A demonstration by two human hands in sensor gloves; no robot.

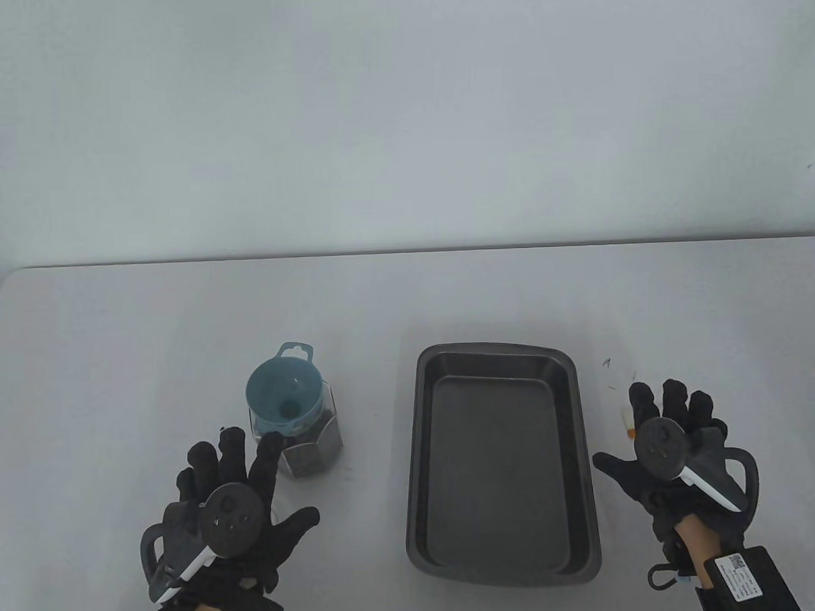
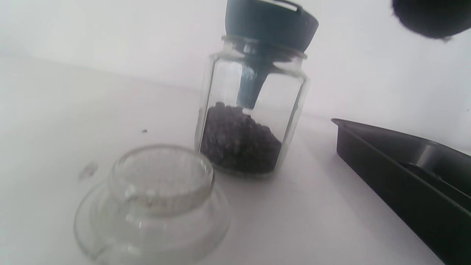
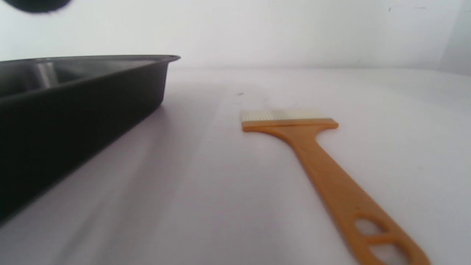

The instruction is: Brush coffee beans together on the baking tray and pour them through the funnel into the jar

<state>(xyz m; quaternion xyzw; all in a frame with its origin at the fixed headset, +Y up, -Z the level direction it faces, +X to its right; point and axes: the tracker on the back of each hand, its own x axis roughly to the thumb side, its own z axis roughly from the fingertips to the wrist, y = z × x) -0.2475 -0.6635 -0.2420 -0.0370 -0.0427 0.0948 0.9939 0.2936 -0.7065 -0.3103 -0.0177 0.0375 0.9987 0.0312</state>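
Both gloved hands, left hand (image 1: pixel 231 505) and right hand (image 1: pixel 666 453), hover with fingers spread, gripping nothing, flanking the dark rectangular metal baking tray (image 1: pixel 496 356); wrist label (image 1: pixel 737 572) unreadable.

Tallying what is showing | baking tray (image 1: pixel 496 356): one | glass jar (image 2: pixel 250 121): one, holding beans | blue funnel (image 1: pixel 280 393): one, sitting in the jar's mouth | glass lid (image 2: pixel 154 202): one, lying beside the jar | orange-handled brush (image 3: pixel 323 165): one | gloved hands: two, left hand (image 1: pixel 231 505) and right hand (image 1: pixel 673 456)
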